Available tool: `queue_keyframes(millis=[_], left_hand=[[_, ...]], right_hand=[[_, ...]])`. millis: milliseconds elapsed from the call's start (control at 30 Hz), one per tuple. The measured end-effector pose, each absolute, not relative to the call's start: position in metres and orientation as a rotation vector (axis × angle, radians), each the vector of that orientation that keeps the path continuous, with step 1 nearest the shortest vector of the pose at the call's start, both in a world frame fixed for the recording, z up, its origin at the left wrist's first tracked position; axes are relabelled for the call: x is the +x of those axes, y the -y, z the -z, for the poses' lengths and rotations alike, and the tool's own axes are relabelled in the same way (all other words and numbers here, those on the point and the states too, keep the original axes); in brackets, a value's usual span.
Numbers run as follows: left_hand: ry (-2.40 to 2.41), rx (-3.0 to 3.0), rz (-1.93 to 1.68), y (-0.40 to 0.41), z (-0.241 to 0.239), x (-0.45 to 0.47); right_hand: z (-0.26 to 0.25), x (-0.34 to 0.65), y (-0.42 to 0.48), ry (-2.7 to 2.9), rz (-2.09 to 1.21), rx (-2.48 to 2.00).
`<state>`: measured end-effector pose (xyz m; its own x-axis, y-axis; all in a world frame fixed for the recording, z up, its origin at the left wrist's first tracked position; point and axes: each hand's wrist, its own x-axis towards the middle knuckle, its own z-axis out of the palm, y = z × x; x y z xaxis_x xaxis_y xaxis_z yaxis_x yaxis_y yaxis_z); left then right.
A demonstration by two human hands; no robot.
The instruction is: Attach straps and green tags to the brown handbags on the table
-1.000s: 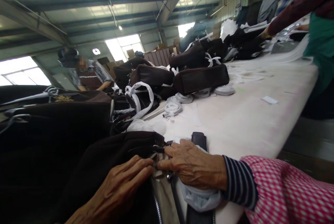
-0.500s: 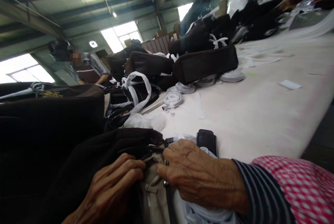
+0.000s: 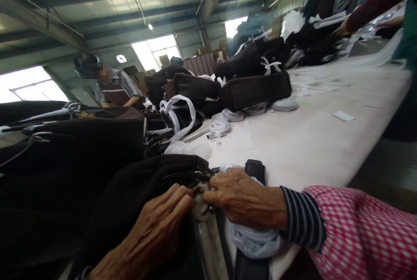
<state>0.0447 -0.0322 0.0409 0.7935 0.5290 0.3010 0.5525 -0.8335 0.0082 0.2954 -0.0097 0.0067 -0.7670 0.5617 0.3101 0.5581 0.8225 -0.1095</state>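
A dark brown bag (image 3: 130, 197) lies before me, its zipped opening showing a beige lining (image 3: 211, 236). My left hand (image 3: 159, 223) is closed on the bag's edge at the opening, fingertips partly hidden. Close beside it, my right hand (image 3: 241, 195) pinches the bag's other edge near the zipper's end and a metal ring. Under and beside the right wrist lie a white-wrapped strap (image 3: 257, 243) and a black zippered piece (image 3: 256, 169).
More dark bags (image 3: 256, 91) are piled along the pale table (image 3: 293, 149). Wrapped strap coils (image 3: 219, 127) and a white slip (image 3: 343, 116) lie on it. A person (image 3: 117, 88) stands at the far left; another person's sleeve (image 3: 374, 4) reaches in from upper right.
The view has shifted a little, and more of the table's right edge shows. Both hands keep their hold at the bag's opening, the left slightly closer to the right.
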Motion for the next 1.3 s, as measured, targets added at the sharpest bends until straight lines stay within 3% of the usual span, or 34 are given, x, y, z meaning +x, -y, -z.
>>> queue_keyframes(millis=[200,567,800,1000,1300], left_hand=[[1.024,-2.9,0.779,0.031,-0.022,0.045],[1.098,-2.81,0.886,0.033,-0.021,0.04],[1.131,-2.845,0.786,0.027,-0.028,0.043],[1.154,-3.137,0.125,0.03,-0.039,0.059],[1.13,-3.228,0.192,0.038,-0.048,0.061]], right_hand=[[-0.011,0.293,0.008,2.675,0.024,-0.772],[-0.01,0.295,0.001,2.678,-0.018,-0.632],[0.002,0.298,-0.01,2.68,-0.219,-0.672],[-0.035,0.333,0.01,2.538,-0.441,-0.892],[-0.058,0.392,0.038,2.674,-0.854,-1.014]])
